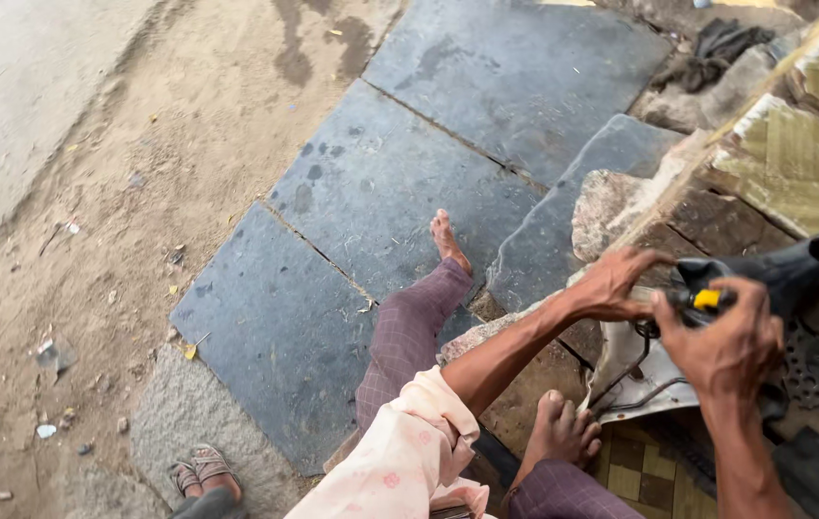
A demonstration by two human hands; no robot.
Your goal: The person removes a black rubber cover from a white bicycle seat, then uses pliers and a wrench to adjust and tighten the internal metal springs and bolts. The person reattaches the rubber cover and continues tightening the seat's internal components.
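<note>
My left hand (616, 282) rests its fingers on a black moulded part (794, 269) that lies across a raised stone ledge. My right hand (721, 341) is closed around a tool with a yellow and black handle (705, 300), pressed against the same black part. Under the hands sits a pale grey metal piece (635, 380) with a dark cable (621, 380) running over it. My bare feet show below: one (448, 240) stretched out on the dark slabs, the other (558, 432) tucked under my arms.
Large dark stone slabs (371, 192) pave the ground, with sandy dirt (92, 240) and litter to the left. Another person's sandalled foot (203, 471) stands at the bottom. A dark rag (717, 48) lies top right, and a black sprocket-like piece (803, 370) is right of my hands.
</note>
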